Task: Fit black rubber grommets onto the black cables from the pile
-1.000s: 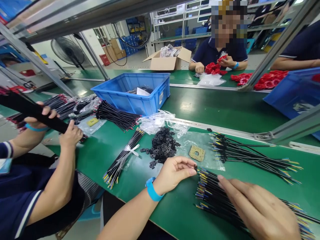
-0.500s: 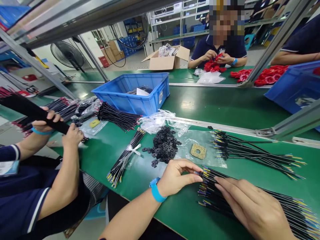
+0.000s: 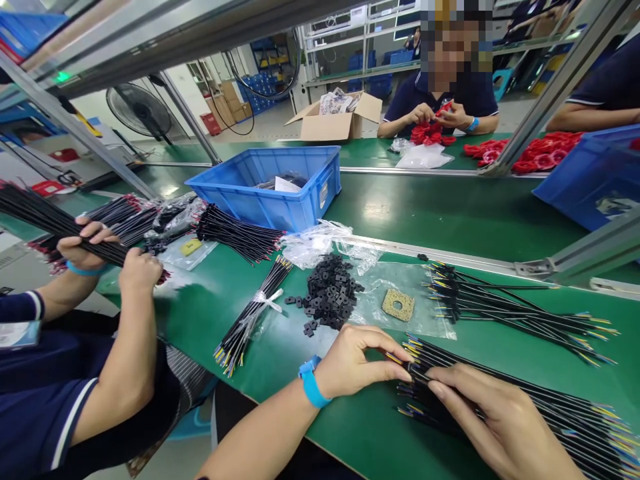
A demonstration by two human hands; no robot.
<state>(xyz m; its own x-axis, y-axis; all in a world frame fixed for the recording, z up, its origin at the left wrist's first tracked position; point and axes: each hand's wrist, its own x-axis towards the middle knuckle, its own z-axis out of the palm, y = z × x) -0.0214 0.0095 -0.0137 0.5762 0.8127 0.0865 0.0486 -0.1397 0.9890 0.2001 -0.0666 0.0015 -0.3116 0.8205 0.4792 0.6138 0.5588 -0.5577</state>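
Note:
My left hand [image 3: 356, 365], with a blue band at the wrist, pinches a small black piece [image 3: 411, 366] between thumb and forefinger. Colored wire tips of a black cable [image 3: 423, 377] poke out past it on the left, so the piece appears to sit around the cable. Just to the right, thumb and fingers of my right hand [image 3: 500, 413] close on that same cable. Beneath both hands lies a spread of black cables [image 3: 565, 407] with yellow, blue and white wire ends. A heap of small flat black pieces [image 3: 330, 293] lies beyond my left hand.
A sponge [image 3: 398, 305] with a hole rests on a plastic bag. Cables fitted with black pieces [image 3: 520, 303] lie behind my right hand, a tied bundle [image 3: 255, 313] to the left. A blue bin [image 3: 270, 200] stands behind. A co-worker's hands [image 3: 140, 270] hold cables at left.
My right hand has gone from lying over the cables to pinching one cable close to my left fingertips. The black piece and cable end are now together. The left co-worker's cable bundle has shifted slightly.

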